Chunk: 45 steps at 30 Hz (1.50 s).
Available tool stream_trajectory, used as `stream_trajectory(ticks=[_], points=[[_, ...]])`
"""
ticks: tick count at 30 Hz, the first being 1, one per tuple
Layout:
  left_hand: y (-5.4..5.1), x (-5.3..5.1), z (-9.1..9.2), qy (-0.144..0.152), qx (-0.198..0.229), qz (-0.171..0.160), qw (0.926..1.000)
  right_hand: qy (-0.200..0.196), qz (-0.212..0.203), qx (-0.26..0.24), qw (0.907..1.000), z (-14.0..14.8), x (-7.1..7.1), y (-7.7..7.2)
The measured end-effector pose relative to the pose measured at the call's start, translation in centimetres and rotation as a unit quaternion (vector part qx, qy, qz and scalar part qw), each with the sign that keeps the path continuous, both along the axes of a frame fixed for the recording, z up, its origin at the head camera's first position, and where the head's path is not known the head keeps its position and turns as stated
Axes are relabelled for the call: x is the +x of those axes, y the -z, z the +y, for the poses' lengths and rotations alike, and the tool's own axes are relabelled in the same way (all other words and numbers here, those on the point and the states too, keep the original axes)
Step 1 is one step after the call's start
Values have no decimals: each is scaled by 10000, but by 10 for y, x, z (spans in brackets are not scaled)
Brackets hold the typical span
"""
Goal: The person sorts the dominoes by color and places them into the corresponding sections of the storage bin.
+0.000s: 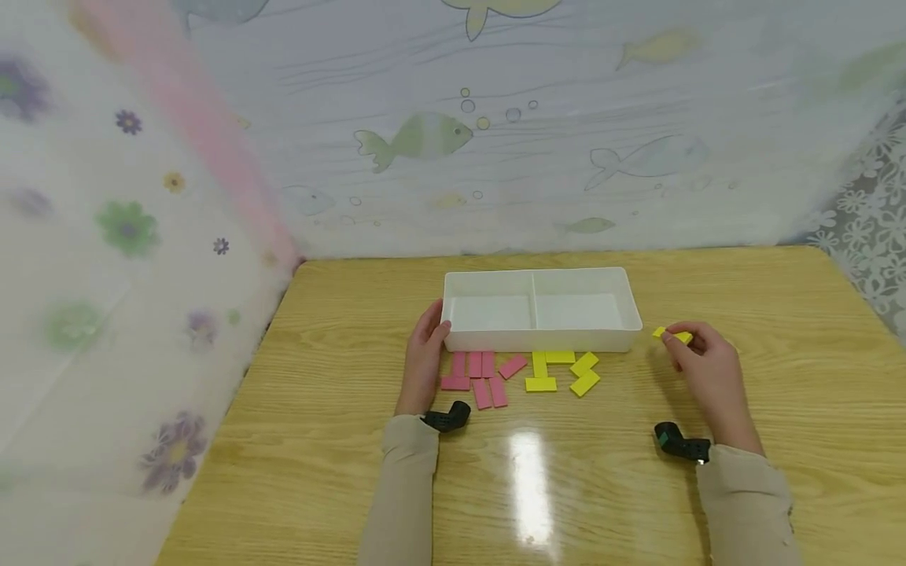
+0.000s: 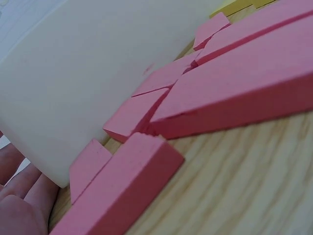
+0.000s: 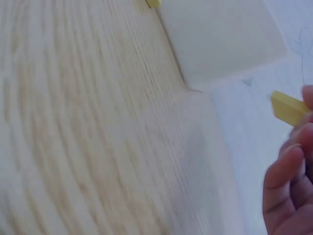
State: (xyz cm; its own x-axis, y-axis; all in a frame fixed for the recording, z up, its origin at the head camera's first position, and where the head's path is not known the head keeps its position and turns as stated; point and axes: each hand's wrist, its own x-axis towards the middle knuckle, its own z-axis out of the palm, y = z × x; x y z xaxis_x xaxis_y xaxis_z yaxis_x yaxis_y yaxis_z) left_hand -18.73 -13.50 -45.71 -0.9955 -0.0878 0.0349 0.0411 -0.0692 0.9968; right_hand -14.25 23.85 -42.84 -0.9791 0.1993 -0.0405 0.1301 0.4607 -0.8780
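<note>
Right hand (image 1: 710,373): fingers pinch a flat yellow block (image 3: 285,108) above wood-grained worktop (image 1: 340,338); left hand (image 1: 422,354): fingers extended against smooth, divided tray (image 1: 541,341)

I face a pale back wall (image 1: 524,204) drawn with fish, bubbles and wavy lines. On my left, a white wall (image 1: 64,259) carries purple, green and orange flowers, a pink band (image 1: 194,126) beside it. On my right I see a grey, white-flowered panel (image 1: 871,196). The wood-grain surface (image 1: 318,472) reflects a bright light patch (image 1: 531,487).
</note>
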Motion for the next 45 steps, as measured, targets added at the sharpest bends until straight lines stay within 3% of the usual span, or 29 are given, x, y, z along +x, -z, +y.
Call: stream_trajectory(ticks=[4,10,15,22,27,38,45], points=[[0,0,0,11,-111,44,9999,201,209,-455,9985,-2,-1,-1],[-2,1,-4,52,-203,84,9997,-65,703,-1264,9895,-10,-3,1],[-3,1,-7,17,-259,28,9997,-189,1120,-1621,9802,-16,-5,1],[-4,-1,-6,14,-230,76,9997,-330,1299,-1463,9801,-22,-10,4],[-2,-3,-5,29,-216,104,9997,-333,1399,-1334,9806,-22,-16,14],[2,0,-3,31,-233,111,9997,-69,1243,-1041,9867,-25,-17,28],[3,-1,-2,33,-152,110,9998,-76,1204,-1038,9873,-33,-8,8]])
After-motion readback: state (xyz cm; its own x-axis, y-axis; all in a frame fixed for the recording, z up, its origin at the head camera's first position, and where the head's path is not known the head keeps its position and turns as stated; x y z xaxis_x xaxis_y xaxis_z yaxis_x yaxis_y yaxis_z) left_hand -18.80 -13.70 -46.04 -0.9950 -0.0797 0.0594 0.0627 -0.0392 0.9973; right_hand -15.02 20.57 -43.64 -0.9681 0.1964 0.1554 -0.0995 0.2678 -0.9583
